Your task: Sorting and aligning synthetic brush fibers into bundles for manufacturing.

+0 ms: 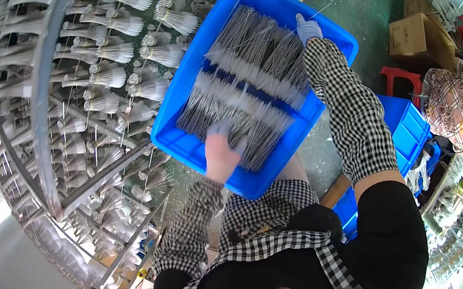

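A blue plastic bin sits tilted in front of me. In it lie two rows of thin wire brushes with pale bristle ends meeting near the middle. My left hand, blurred by motion, is over the near row of brushes by the bin's near wall; its fingers are too smeared to read. At the bin's far right my right hand, in a pale glove, is closed, with a thin wire sticking out beyond its fingers. The wire's other end is hidden.
On the left, a metal rack carries many hanging bundles of white-tipped brushes. To the right are another blue bin, a red stool, a cardboard box and a seated person in a plaid top.
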Demonstrator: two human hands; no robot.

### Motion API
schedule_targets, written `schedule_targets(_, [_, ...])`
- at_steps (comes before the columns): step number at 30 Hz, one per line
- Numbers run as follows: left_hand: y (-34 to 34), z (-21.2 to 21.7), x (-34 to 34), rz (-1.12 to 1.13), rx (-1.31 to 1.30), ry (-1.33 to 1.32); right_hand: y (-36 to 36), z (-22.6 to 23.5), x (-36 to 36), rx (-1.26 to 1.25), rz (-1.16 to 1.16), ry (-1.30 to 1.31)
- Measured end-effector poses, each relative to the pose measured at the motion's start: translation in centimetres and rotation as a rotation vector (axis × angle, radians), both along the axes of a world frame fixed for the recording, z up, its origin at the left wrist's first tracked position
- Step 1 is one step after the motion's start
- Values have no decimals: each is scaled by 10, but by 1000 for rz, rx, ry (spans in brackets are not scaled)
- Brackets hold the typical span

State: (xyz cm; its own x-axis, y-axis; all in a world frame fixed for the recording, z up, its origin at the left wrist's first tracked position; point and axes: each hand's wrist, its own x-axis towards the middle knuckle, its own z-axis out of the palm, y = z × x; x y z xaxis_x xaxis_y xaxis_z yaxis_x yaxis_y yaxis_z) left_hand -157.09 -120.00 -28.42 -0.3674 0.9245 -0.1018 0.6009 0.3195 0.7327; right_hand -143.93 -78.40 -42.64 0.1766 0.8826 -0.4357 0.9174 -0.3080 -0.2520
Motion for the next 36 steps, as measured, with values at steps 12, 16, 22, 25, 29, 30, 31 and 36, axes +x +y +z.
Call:
schedule_targets(12, [228, -119, -95, -236, -333, 472, -141, 125, 12, 20, 152, 655])
schedule_targets(16, [237, -119, -78, -190, -267, 467, -190, 119, 28, -73, 118, 665])
schedule_targets(22, [158, -12, -56, -193, -24, -83, -214, 114, 23, -648, -349, 1079])
schedule_targets(25, [127, -18, -47, -759, 143, 270, -226, 89, 13, -908, -562, 1382])
schedule_targets(29, [149, -33, -49, -1034, 289, 200, -224, 69, 11, -706, -412, 1316])
schedule_targets(30, [163, -27, -53, -1036, 280, 193, -224, 62, 10, -548, -462, 1281])
schedule_targets(31, [182, -15, -67, -1001, 209, 154, -209, 72, 0, -505, -489, 974])
schedule_targets(36, [265, -83, -152, -1036, -145, 1055, -204, 58, 7, -325, -840, 1127])
